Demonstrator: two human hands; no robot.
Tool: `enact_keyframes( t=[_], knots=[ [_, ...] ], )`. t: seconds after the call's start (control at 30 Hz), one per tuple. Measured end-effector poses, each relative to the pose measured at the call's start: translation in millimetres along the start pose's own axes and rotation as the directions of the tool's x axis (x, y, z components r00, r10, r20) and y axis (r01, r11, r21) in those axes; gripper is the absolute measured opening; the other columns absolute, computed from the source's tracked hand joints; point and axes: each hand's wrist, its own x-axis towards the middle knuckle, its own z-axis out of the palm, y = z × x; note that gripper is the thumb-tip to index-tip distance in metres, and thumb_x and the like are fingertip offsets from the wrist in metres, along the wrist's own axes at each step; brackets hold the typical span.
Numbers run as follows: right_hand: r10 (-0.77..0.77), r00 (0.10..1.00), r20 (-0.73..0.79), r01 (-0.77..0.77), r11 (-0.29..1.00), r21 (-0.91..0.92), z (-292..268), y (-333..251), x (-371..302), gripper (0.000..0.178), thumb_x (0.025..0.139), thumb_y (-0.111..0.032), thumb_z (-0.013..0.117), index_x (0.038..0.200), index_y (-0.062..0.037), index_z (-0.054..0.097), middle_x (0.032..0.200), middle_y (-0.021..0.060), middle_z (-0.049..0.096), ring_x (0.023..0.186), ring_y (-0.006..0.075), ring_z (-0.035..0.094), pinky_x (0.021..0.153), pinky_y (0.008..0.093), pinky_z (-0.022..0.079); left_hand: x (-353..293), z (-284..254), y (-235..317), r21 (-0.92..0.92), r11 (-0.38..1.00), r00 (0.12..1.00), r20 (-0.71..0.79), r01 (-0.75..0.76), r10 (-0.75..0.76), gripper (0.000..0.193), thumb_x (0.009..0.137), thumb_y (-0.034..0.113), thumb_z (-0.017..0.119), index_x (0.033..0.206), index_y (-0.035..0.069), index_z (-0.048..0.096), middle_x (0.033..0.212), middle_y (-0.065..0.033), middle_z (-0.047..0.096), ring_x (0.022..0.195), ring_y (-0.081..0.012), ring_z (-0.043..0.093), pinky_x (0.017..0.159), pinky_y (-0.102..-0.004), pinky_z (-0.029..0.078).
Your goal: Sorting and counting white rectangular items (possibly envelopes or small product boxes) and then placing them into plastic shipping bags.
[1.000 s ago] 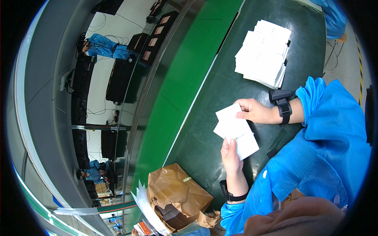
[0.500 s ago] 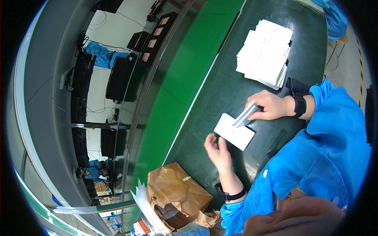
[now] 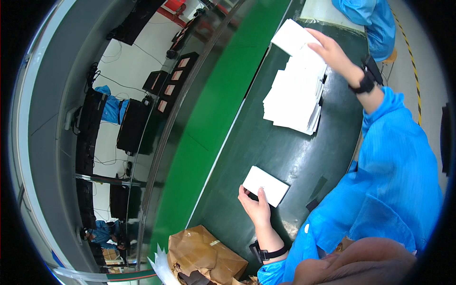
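At the far end of the bench, my right hand grips a flat white paper piece, thumb and forefinger at its right edge. That piece lies over or just above the far end of a large, uneven pile of white papers. Nearer to me, a small white rectangular stack rests on the dark green bench. My left hand pinches its near left corner, thumb on top and the other fingers at the side. Whether each white piece is a booklet or folded sheets cannot be made out.
A torn brown paper package stands near my left forearm. A bright green belt runs along the bench's left side. Black trays and screens lie beyond it. A blue-sleeved person is at the far right.
My right hand has moved from above the small stack to the far end of the large pile. The left hand has closed onto the small stack's corner. The whole view has shifted.
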Motion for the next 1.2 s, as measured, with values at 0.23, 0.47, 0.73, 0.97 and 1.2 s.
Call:
enact_keyframes(
  t=[0.23, 0.47, 0.73, 0.97, 1.2],
  knots=[
    [0.365, 0.810, 0.460, -0.216, 0.914, -0.344, -3.5, 110.7, 15.3, 0.037, 0.081, -0.014, 0.054, 0.115, 0.0008, 0.051, 0.109, 0.0154, 0.057, 0.099, 0.0247, 0.054, 0.089, 0.0325, 0.040, 1.4, -1.6, 0.7, -0.033, 0.999, 1.000, -0.017, 0.018, -0.019, 0.054, 0.075, 0.009, 0.061, 0.121, -0.004, 0.037, 0.109, -0.0176, 0.045, 0.101, -0.0278, 0.048, 0.090, -0.0376, 0.036],
    [0.126, 0.944, 0.305, 0.058, 0.846, -0.530, 20.3, 90.9, -2.4, 0.032, 0.079, -0.013, 0.056, 0.109, -0.0021, 0.054, 0.111, 0.0150, 0.051, 0.105, 0.0320, 0.048, 0.091, 0.0356, 0.039, 0.5, 0.8, -3.6, -0.064, 0.998, 0.999, -0.027, 0.028, -0.029, 0.056, 0.075, 0.009, 0.061, 0.122, -0.005, 0.036, 0.111, -0.0189, 0.044, 0.102, -0.0285, 0.047, 0.091, -0.0379, 0.035],
    [-0.351, 0.786, 0.509, 0.154, 0.908, 0.389, 71.6, -110.2, -69.0, 0.033, 0.075, -0.012, 0.058, 0.106, -0.0032, 0.051, 0.109, 0.0137, 0.051, 0.106, 0.0296, 0.048, 0.092, 0.0369, 0.038, -2.7, -0.4, -8.5, 0.164, 0.986, 0.995, -0.096, -0.014, 0.030, 0.064, 0.078, 0.019, 0.061, 0.126, -0.010, 0.030, 0.124, -0.0278, 0.036, 0.115, -0.0367, 0.036, 0.100, -0.0412, 0.026],
    [-0.161, 0.489, 0.857, 0.255, 0.966, 0.036, 166.8, -81.1, -190.0, 0.079, 0.078, -0.041, 0.057, 0.129, 0.0092, 0.023, 0.132, 0.0259, 0.028, 0.128, 0.0361, 0.022, 0.103, 0.0510, 0.017, -11.8, 2.3, 25.7, 0.089, 0.993, 0.996, 0.005, 0.084, -0.084, 0.078, 0.079, 0.018, 0.060, 0.132, -0.013, 0.011, 0.130, -0.0289, 0.034, 0.122, -0.0377, 0.033, 0.101, -0.0404, 0.025],
    [-0.156, 0.547, 0.822, 0.156, 0.984, 0.084, 164.7, -82.1, -203.4, 0.074, 0.080, -0.033, 0.055, 0.129, 0.0103, 0.021, 0.131, 0.0286, 0.029, 0.127, 0.0381, 0.023, 0.105, 0.0469, 0.016, -17.9, 19.2, 32.1, -0.534, 0.836, 0.984, -0.040, 0.123, -0.171, 0.066, 0.083, 0.004, 0.049, 0.134, -0.008, 0.009, 0.133, -0.0250, 0.029, 0.122, -0.0325, 0.034, 0.101, -0.0392, 0.028]
  ],
)
